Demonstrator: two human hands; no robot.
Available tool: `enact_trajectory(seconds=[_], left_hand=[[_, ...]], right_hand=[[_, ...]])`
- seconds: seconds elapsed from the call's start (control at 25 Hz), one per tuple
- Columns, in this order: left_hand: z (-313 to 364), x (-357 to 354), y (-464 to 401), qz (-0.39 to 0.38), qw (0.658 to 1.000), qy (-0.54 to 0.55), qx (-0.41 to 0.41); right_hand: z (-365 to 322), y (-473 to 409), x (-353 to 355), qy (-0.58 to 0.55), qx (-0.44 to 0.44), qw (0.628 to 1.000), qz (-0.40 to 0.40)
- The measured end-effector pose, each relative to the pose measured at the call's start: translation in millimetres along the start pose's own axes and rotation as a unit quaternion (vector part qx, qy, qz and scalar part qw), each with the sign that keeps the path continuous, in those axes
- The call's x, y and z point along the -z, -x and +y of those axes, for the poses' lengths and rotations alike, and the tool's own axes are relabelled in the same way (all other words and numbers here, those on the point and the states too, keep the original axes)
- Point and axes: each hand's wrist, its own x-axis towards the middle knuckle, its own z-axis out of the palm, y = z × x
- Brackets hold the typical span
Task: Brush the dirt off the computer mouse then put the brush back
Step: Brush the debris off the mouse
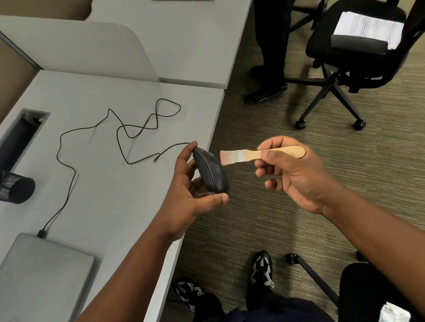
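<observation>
The computer mouse (pixel 211 172) was held off the surface (pixel 99 188), just past its right edge and over the carpet, gripped in the left hand (pixel 190 186) with the fingers curled round its far end and the thumb under its near end, so that its curved dark back faced the brush (pixel 258 154). It looked light and rigid, its smooth shell likely a little slippery, so a hold by the two ends, leaving the back free for sweeping, seemed the sensible one. Its thin black cable (pixel 124 133) trailed from the far end in loose loops across the surface and ran to a closed laptop (pixel 35 281) near the surface's near left corner; the cable was limp and could tug if the mouse were turned far. The right hand (pixel 291 176) pinched the brush by its pale wooden handle, with the pinkish bristles pointing left, touching or just beside the mouse; which could not be told. The brush appeared light, stiff in the handle and soft at the tip. A dark mesh cup (pixel 7 186) lay on its side by the left edge.
</observation>
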Motion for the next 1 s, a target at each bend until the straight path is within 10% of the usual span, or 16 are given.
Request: enact_trajectory(seconds=[0.32,0.64,1.0], left_hand=[[5.5,1.8,3.8,-0.03,0.999,-0.032,-0.001],[6.6,1.8,3.2,-0.027,0.999,-0.038,-0.015],[7.4,0.4,4.0,-0.03,0.999,-0.035,-0.007]], right_hand=[[-6.3,-0.2,-1.1,0.063,0.08,0.994,-0.045],[-28.8,-1.5,-1.4,0.429,0.238,0.85,-0.193],[-34.6,-3.0,4.3,0.38,0.218,0.886,-0.153]])
